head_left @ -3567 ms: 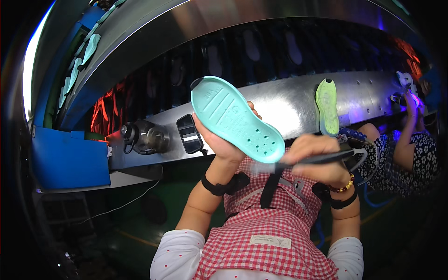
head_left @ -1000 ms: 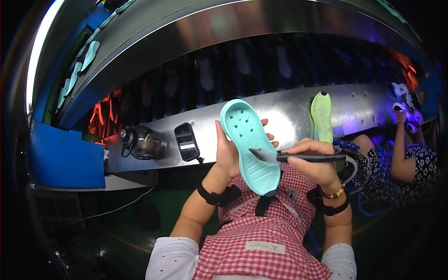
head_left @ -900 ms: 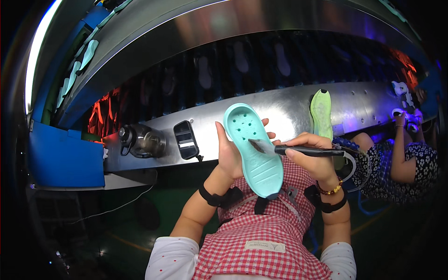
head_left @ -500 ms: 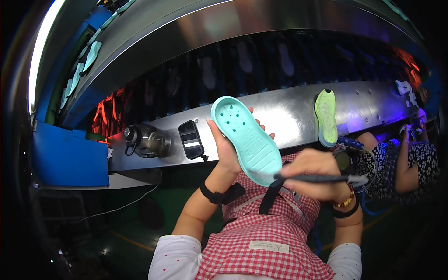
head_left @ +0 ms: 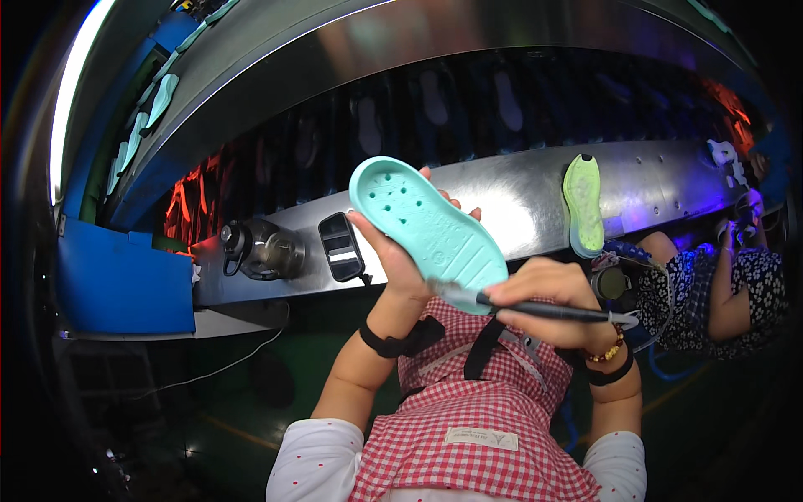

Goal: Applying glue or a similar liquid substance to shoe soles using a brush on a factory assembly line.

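2 hands work close above the checked apron: the right hand [head_left: 548, 294] pinches a dark brush [head_left: 535, 309], tip at the heel of the teal sole [head_left: 427, 226]. The left hand [head_left: 401, 255] clasps this sole by 1 edge; brush pressure could twist it loose. Beyond, a green sole [head_left: 583, 203] lies on the steel bench [head_left: 502, 197].

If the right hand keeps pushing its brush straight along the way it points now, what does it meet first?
The brush in the right hand points left; its tip already sits at the heel of the teal sole, so it probably meets that first, then the left hand.
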Demonstrator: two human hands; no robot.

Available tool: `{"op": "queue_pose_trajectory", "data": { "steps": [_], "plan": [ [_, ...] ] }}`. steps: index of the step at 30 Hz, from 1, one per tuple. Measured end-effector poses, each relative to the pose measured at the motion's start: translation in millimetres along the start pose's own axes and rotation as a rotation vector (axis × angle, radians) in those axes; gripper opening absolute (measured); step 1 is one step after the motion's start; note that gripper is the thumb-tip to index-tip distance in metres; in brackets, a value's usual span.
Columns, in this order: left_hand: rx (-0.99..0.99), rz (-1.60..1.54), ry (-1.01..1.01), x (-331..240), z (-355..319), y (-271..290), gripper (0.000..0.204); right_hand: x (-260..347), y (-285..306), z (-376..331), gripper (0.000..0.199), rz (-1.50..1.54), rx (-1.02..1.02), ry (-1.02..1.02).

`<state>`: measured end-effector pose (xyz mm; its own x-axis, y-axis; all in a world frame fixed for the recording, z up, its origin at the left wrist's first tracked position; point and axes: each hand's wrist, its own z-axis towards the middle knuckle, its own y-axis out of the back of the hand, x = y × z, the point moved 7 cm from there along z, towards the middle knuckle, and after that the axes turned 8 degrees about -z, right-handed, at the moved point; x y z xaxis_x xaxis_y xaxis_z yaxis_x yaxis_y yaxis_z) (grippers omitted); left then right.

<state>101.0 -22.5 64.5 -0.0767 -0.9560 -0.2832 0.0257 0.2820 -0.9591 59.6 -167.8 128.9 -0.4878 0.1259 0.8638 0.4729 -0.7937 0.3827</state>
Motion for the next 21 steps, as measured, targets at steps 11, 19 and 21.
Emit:
{"op": "queue_pose_trajectory", "data": {
  "steps": [11,19,21],
  "plan": [
    [0.047,0.161,-0.136,-20,-3,-14,0.091,-17,3,-10,0.021,0.177,0.089,0.004],
    [-0.044,0.302,-0.013,0,-16,-34,0.079,-44,-13,-9,0.018,1.014,-0.183,-0.28],
    [-0.072,0.106,0.02,18,-23,-35,0.074,-46,-17,-10,0.018,1.181,-0.341,-0.344]
  ]
}}
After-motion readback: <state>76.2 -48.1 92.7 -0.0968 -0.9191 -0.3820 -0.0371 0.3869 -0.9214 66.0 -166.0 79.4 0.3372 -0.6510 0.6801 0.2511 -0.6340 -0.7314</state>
